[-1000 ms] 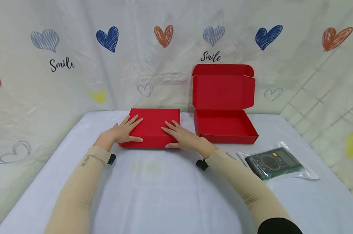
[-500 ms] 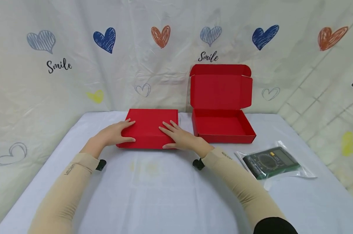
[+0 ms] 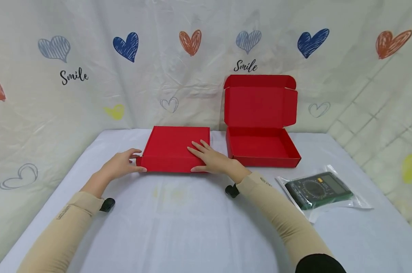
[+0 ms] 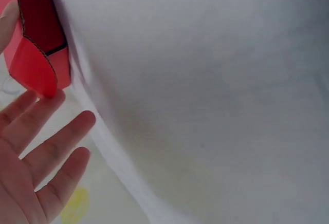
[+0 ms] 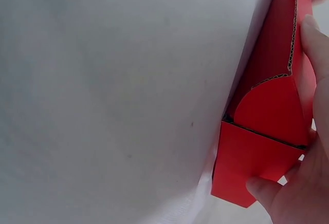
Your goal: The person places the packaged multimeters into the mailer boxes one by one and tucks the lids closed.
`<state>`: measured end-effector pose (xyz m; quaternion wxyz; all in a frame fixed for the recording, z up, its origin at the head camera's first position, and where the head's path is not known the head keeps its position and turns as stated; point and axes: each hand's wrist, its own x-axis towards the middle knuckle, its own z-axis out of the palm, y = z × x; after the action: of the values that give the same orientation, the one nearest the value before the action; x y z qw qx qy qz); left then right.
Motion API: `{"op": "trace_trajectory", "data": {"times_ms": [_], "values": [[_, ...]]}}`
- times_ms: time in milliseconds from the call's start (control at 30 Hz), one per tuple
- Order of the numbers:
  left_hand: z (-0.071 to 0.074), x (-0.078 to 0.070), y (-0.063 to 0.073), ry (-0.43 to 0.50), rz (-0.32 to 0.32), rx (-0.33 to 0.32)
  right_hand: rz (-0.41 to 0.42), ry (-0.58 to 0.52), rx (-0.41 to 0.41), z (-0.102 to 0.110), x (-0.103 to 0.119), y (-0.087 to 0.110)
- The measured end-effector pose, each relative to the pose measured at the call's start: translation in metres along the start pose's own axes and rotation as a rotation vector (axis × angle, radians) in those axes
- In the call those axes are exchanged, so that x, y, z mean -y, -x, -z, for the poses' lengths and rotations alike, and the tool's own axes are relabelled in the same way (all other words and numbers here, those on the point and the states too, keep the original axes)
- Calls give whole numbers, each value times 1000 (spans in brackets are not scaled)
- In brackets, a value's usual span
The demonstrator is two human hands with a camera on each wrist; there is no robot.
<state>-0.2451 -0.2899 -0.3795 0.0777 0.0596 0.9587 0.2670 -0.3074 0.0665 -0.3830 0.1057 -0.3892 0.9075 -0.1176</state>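
Note:
A red cardboard box lies at the back of the table with its lid down and the lid's front flap hanging outside its front wall. My left hand is at the box's front left corner. In the left wrist view, its fairly straight fingers touch a small red side flap, with the thumb on the front flap. My right hand rests spread on the right part of the lid, its thumb at the front. The right wrist view shows a rounded side flap sticking out at the front right corner.
Right of it stands a second red box with its lid raised and nothing inside. A multimeter in a clear plastic bag lies at the right. White cloth covers the table, and a curtain with hearts hangs behind.
My left hand has slid off the lid, leftward and toward me, to the box's front left corner. My right hand has stayed on the lid.

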Motion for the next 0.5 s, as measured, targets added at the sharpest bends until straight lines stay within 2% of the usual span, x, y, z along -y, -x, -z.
{"op": "trace_trajectory", "data": {"times_ms": [167,367,500], "values": [[0,-1,1,-4,-8,27,4,-8,2,1,0,1],[0,-3,-1,-10,-57,37,1,-16,6,0,0,0],[2,-4,-2,25,-89,57,-4,-13,8,1,0,1]]}}
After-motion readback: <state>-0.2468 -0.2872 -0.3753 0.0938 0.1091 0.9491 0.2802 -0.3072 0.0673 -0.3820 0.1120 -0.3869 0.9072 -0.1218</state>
